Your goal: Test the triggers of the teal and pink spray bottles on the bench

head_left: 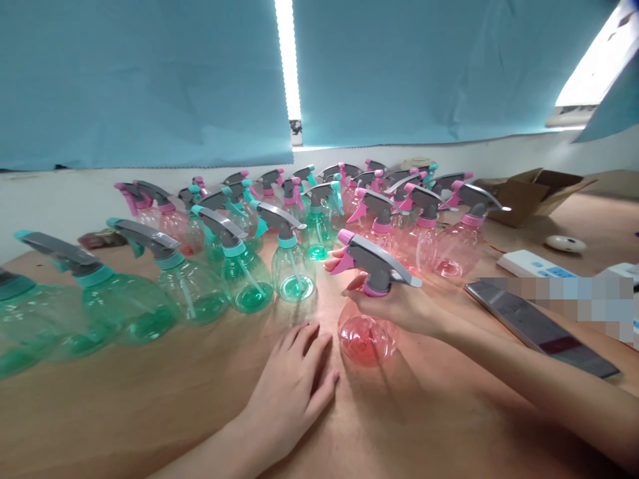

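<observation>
My right hand (399,306) is wrapped round the neck of a pink spray bottle (367,336) that stands on the wooden table (150,406); its grey head with pink trigger (374,263) points left. My left hand (294,386) lies flat on the table just left of that bottle, fingers stretched out, holding nothing. Behind them stand several green spray bottles (294,266) on the left and several pink spray bottles (449,239) on the right, all upright with grey heads.
An open cardboard box (529,193) sits at the back right. A dark flat device (539,326), a white remote-like unit (534,264) and a small white round object (565,243) lie to the right. Blue blinds (150,80) hang behind.
</observation>
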`<state>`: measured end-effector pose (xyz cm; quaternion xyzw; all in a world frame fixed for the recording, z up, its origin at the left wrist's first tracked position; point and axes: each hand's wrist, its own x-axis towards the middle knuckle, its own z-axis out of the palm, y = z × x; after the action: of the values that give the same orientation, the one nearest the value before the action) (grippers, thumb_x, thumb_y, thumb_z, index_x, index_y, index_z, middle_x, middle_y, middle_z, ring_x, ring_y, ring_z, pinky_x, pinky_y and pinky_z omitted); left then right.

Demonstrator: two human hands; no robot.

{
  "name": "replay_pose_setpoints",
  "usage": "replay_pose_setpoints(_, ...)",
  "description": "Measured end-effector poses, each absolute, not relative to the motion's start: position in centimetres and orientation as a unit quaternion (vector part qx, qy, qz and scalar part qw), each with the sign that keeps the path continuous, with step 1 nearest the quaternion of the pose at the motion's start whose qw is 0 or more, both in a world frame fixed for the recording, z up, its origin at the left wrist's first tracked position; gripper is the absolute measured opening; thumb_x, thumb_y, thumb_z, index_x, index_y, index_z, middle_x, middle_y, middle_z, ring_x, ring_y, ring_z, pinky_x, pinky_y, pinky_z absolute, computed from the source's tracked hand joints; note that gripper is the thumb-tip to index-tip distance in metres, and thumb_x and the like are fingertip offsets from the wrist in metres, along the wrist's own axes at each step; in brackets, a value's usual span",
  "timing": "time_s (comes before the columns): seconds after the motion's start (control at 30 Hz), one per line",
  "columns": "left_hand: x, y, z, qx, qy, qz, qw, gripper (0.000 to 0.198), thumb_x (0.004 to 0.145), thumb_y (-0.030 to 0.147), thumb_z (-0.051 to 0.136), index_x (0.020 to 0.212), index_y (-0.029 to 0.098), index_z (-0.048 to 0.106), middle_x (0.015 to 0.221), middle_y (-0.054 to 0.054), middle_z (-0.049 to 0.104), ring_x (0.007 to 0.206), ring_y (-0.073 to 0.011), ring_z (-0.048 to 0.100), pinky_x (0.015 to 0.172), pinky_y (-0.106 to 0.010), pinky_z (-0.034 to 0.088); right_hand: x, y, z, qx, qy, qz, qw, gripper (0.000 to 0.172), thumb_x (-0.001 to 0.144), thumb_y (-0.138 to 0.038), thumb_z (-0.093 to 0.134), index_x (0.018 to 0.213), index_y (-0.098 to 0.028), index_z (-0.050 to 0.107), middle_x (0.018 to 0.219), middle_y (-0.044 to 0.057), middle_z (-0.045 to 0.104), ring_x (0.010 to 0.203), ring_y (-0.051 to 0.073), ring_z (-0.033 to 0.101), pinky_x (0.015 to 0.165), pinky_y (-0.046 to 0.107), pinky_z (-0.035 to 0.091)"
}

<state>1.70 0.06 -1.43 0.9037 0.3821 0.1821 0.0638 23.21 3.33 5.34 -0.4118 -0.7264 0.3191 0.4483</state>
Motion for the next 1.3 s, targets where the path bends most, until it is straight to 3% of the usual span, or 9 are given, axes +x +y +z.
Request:
replay_pose_setpoints(0.2,1.8,0.0,-1.1,0.907,0.38,0.171,0.062,0.037,0.093,0.031,0.049,0.128,0.021,0.053,0.132,-0.012,0.052,0.122,-0.033,0.046,0.1,-0.052,0.042,23.2,3.3,5.9,-0.405,-0.739,0.306,0.443,0.052,0.073,-0.008,0.052,0.119,-0.031,0.057,0.094,0.001,0.071,0.057,0.015,0.053,0.062,0.031,0.049)
replay_pose_setpoints(0.4,1.9,-0.1,-0.8,0.909,0.379,0.162,0.059,0.035,0.094,0.03,0.047,0.128,0.02,0.052,0.132,-0.012,0.052,0.122,-0.0327,0.046,0.099,-0.052,0.042,23.2,3.4,5.6,-0.394,-0.74,0.305,0.451,0.054,0.072,-0.007,0.052,0.12,-0.031,0.057,0.099,0.0,0.07,0.057,0.014,0.054,0.06,0.03,0.049)
replay_pose_setpoints(0.73,2.0,0.0,-0.4,0.915,0.369,0.154,0.058,0.034,0.094,0.027,0.046,0.126,0.019,0.054,0.131,-0.013,0.053,0.121,-0.033,0.047,0.098,-0.052,0.043,22.8,2.9,5.9,-0.424,-0.708,0.274,0.495,0.026,0.064,-0.008,0.049,0.083,-0.024,0.057,0.078,-0.002,0.059,0.055,0.011,0.046,0.057,0.027,0.043)
replay_pose_setpoints(1.1,2.2,-0.1,0.2,0.917,0.369,0.138,0.06,0.032,0.094,0.025,0.047,0.123,0.016,0.057,0.13,-0.015,0.054,0.12,-0.0332,0.047,0.098,-0.052,0.043,22.5,1.6,8.1,-0.396,-0.732,0.292,0.47,0.019,0.058,-0.005,0.045,0.066,-0.022,0.043,0.062,-0.007,0.042,0.053,0.008,0.036,0.049,0.023,0.034)
replay_pose_setpoints(1.2,2.2,-0.1,0.2,0.916,0.369,0.143,0.058,0.031,0.094,0.025,0.047,0.121,0.016,0.057,0.129,-0.015,0.054,0.119,-0.0331,0.048,0.098,-0.052,0.043,22.6,1.9,7.5,-0.392,-0.722,0.304,0.481,0.017,0.06,-0.008,0.046,0.069,-0.022,0.046,0.069,-0.004,0.051,0.057,0.01,0.046,0.053,0.024,0.041)
replay_pose_setpoints(1.3,2.2,-0.1,0.2,0.917,0.368,0.143,0.06,0.031,0.094,0.025,0.047,0.121,0.015,0.057,0.128,-0.015,0.054,0.118,-0.033,0.048,0.098,-0.052,0.043,22.6,2.3,7.0,-0.375,-0.71,0.353,0.48,0.024,0.062,-0.011,0.048,0.081,-0.023,0.055,0.089,0.001,0.064,0.077,0.016,0.061,0.068,0.03,0.051)
